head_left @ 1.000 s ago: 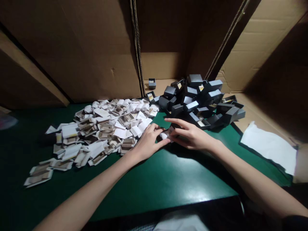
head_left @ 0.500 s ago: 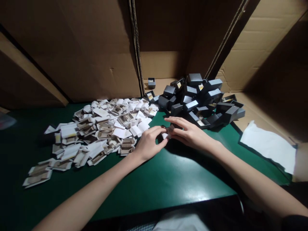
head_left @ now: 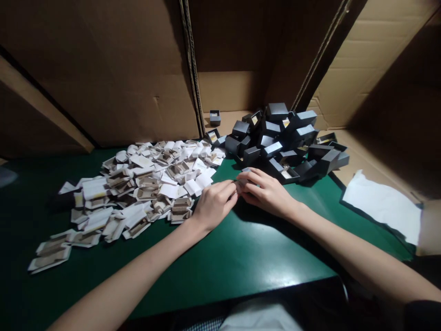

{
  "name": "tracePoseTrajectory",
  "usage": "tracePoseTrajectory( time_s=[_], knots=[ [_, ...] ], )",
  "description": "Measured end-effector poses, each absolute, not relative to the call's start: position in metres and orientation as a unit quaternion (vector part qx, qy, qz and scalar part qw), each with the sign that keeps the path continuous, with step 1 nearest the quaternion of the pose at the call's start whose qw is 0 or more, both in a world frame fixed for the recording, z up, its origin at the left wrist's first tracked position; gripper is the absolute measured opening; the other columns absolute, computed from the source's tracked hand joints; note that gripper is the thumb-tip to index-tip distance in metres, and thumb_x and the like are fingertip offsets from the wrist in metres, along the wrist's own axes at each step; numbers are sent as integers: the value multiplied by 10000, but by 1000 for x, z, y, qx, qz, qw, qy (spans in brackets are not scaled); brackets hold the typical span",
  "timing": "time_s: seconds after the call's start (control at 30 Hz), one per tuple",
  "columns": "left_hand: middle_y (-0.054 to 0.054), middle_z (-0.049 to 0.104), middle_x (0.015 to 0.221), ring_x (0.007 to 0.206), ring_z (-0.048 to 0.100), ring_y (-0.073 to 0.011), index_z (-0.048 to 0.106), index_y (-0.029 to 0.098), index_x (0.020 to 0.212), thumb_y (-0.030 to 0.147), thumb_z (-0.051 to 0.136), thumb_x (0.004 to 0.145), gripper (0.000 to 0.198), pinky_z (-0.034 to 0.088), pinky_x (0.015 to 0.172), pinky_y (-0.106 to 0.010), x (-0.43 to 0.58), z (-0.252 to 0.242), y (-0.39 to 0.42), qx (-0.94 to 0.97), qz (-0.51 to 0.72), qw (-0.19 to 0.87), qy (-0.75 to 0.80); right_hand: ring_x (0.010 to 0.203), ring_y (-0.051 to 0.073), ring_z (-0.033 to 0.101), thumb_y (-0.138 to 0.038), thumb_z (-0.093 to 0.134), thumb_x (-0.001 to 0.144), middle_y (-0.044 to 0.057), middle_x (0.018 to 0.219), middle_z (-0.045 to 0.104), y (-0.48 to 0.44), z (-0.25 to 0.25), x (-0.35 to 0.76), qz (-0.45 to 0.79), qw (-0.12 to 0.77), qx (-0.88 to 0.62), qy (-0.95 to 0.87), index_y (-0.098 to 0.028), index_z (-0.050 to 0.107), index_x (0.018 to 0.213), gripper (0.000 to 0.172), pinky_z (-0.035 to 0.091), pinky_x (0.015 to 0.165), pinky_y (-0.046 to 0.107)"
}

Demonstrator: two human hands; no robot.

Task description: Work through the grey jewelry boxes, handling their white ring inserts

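My left hand and my right hand meet over the green table. Between their fingertips is a small folded cardboard piece, mostly covered by the fingers. Both hands are closed on it. To the left of my left hand spreads a heap of folded white card inserts, with grey-brown card showing on many. Beyond my right hand lies a pile of small dark boxes, several of them open with something pale and yellow inside.
Tall cardboard walls stand behind the table. One dark box sits apart on a cardboard sheet at the back. A white paper sheet lies at the right. The table's front edge runs close to my body.
My right hand's fingers have curled in closer around the small card piece, and less of it shows now. My left fingers have also drawn together. The view has shifted slightly.
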State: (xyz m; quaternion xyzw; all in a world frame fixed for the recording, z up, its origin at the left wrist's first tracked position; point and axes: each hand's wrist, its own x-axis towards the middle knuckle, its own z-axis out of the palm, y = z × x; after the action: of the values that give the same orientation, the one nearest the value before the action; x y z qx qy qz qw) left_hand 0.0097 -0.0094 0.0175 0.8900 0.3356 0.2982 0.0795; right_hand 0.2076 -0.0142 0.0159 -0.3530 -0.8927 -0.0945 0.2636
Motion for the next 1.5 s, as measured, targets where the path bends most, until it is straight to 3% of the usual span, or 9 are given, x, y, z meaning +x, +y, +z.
tracePoseTrajectory(
  time_s=[0.17, 0.47, 0.7, 0.9, 1.03, 1.13, 1.23, 1.37, 1.5],
  knots=[
    [-51, 637, 866, 802, 626, -166, 543, 162, 789, 116, 463, 884, 133, 503, 725, -270, 12, 13, -11, 891, 302, 47, 335, 1028, 213, 568, -213, 477, 926, 89, 1050, 647, -15, 19, 206, -123, 259, -360, -888, -164, 589, 787, 184, 552, 658, 271],
    [-75, 661, 932, 862, 648, -188, 620, 151, 793, 204, 521, 909, 161, 547, 768, -307, 7, 5, -9, 891, 326, 21, 316, 1276, 247, 438, -224, 519, 921, 90, 1275, 579, -3, 20, 216, -78, 274, -296, -912, -169, 619, 819, 153, 538, 914, 392],
    [-165, 545, 1234, 1081, 567, -266, 601, 164, 1136, 222, 493, 919, 250, 545, 778, -338, 7, 5, -14, 903, 245, -78, 343, 1378, 299, 315, -219, 576, 882, 102, 1469, 385, 4, 15, 225, -84, 288, -338, -892, -198, 672, 897, 99, 432, 1015, 539],
    [-141, 559, 1068, 943, 556, -261, 543, 146, 1211, 277, 534, 889, 348, 512, 757, -376, 12, 12, -19, 916, 188, -107, 338, 1405, 318, 239, -43, 535, 820, 60, 1525, 280, 9, 5, 229, -65, 282, -375, -881, -260, 665, 1082, 364, 394, 1026, 578],
    [-161, 574, 1089, 1038, 544, -287, 545, 96, 1195, 249, 516, 889, 344, 491, 861, -421, 12, 11, -18, 913, 209, -104, 335, 1308, 285, 387, -22, 481, 822, 97, 1406, 443, 6, 7, 227, -94, 310, -368, -872, -251, 663, 1085, 394, 432, 975, 516],
    [-194, 547, 1239, 1182, 500, -302, 563, 81, 1165, 236, 515, 889, 320, 457, 972, -435, 11, 9, -17, 917, 223, -100, 316, 1062, 220, 555, -36, 438, 851, 86, 1149, 619, -1, 12, 224, -118, 371, -361, -847, -234, 682, 974, 338, 474, 860, 425],
    [-194, 547, 1291, 1198, 520, -291, 570, 64, 1162, 215, 521, 884, 321, 453, 1013, -426, 12, 8, -18, 918, 229, -110, 305, 889, 183, 588, -51, 404, 876, 71, 980, 682, -5, 15, 219, -95, 372, -330, -863, -211, 674, 918, 316, 489, 753, 359],
    [-183, 567, 1289, 1200, 542, -277, 559, 46, 1200, 218, 508, 894, 355, 449, 1041, -411, 12, 6, -18, 918, 220, -126, 304, 874, 170, 609, -5, 371, 842, 85, 993, 699, -4, 10, 217, -22, 345, -313, -885, -180, 658, 928, 347, 528, 729, 317],
    [-177, 575, 1283, 1222, 531, -269, 546, 44, 1230, 227, 491, 904, 378, 447, 1052, -392, 13, 6, -17, 924, 205, -121, 300, 871, 170, 648, 0, 395, 805, 95, 1017, 694, 0, 4, 220, -9, 333, -341, -879, -163, 652, 766, 307, 550, 724, 296]
  ],
)
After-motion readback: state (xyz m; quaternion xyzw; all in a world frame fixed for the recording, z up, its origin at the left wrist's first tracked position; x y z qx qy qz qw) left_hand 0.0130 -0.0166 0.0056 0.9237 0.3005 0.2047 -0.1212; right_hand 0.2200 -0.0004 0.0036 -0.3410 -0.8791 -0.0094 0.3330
